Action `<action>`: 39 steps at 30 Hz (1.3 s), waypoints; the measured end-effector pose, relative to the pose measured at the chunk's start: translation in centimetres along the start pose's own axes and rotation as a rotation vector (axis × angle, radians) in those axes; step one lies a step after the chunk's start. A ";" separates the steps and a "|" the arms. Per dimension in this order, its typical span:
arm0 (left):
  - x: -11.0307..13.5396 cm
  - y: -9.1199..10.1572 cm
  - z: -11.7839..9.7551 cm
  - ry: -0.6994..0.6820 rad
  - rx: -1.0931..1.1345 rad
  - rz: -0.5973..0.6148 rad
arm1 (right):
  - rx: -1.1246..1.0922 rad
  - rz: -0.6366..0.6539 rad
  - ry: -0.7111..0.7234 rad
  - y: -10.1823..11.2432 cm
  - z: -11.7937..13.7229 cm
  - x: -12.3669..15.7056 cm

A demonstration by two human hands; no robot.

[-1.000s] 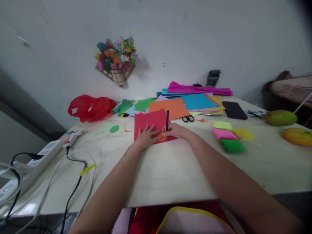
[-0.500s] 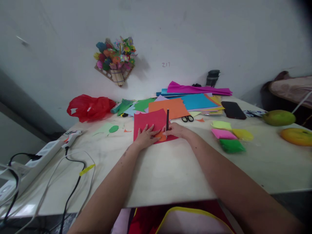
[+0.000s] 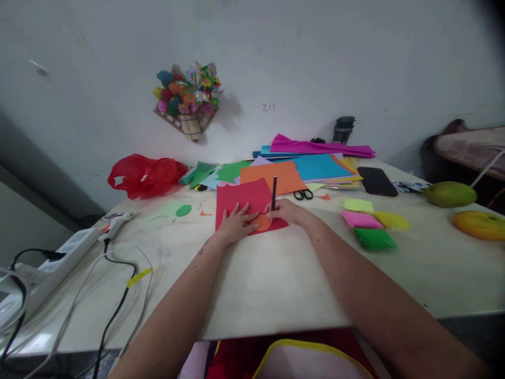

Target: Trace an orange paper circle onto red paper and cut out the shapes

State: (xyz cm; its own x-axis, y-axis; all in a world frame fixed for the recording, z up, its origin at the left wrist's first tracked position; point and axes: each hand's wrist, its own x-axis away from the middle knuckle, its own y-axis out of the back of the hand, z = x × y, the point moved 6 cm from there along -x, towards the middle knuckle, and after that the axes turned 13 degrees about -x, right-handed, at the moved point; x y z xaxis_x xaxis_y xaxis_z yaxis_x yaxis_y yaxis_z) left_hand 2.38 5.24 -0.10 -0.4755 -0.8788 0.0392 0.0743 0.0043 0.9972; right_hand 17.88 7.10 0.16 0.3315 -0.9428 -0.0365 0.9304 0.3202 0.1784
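Note:
A red sheet of paper (image 3: 241,193) lies on the white table (image 3: 272,295) in front of me. On its near part rests a round orange paper cutout (image 3: 262,223). My left hand (image 3: 237,224) lies flat with fingers spread, pressing on the red sheet and on the cutout's left edge. In my right hand (image 3: 287,211) a dark pencil or pen (image 3: 273,192) is held almost upright, its tip down by the cutout's right edge. Whether the tip touches the paper is too small to tell.
Behind the red sheet are an orange sheet (image 3: 272,176), a blue sheet (image 3: 321,166) and scissors (image 3: 303,195). A phone (image 3: 377,181), clay packets (image 3: 374,238) and a mango (image 3: 450,193) sit rightward. Leftward are a red bag (image 3: 145,176), a green oval (image 3: 183,210) and a power strip (image 3: 59,263).
My right hand with the pencil or pen has shifted slightly right along the orange cutout, so more of the cutout shows. My left hand stays in place on the paper.

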 end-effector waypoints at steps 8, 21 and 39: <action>0.1 0.3 0.1 -0.001 0.005 -0.075 | -0.113 -0.081 0.045 0.4 0.2 -0.1; 0.9 2.2 -1.3 -0.087 -0.114 -0.334 | -0.002 -0.246 0.214 1.1 0.3 -0.2; 0.2 0.2 -0.4 -0.033 0.014 -0.078 | 0.057 -0.220 0.297 0.7 0.2 -0.5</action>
State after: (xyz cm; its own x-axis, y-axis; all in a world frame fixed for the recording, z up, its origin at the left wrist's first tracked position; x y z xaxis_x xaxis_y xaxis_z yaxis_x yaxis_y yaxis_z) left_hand 2.66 4.83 0.04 -0.5083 -0.8604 -0.0371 0.0235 -0.0570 0.9981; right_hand 18.36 7.81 0.46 0.1631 -0.9176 -0.3624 0.9770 0.0992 0.1886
